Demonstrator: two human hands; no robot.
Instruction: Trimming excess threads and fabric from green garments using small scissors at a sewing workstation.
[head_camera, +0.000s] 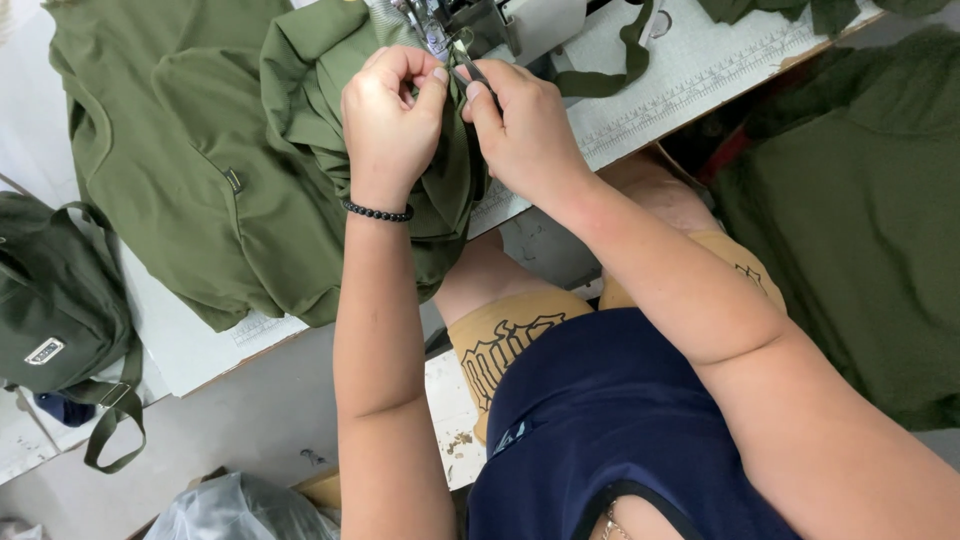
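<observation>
Seen from above, a seated person in a dark blue top (610, 420) and tan printed shorts (500, 345) leans toward a sewing table (190, 350); this table serves as the landmark throughout; nearest the viewer, below the table's front edge, lies a clear plastic bag (235, 510) on the floor, and to the table's left a dark green bag with a strap (60, 300) rests against it; both bare forearms reach up over the table's front edge; the left hand (392, 120), with a black bead bracelet (378, 211) at the wrist, is closed in a pinch on a fold of olive green garment (200, 170); the right hand (520, 125) is closed too, fingertips pinching the same fold and, it seems, a small metal tool, though that part is too small to tell surely; the garment lies bunched across the table's middle and spills over its front edge; it looks soft, light and limp, likely to slump and slide unless gripped at a seam or folded edge, where the cloth is thickest; at the table's far edge stands the sewing machine (500, 25); to the table's right hangs more green cloth (860, 200).
</observation>
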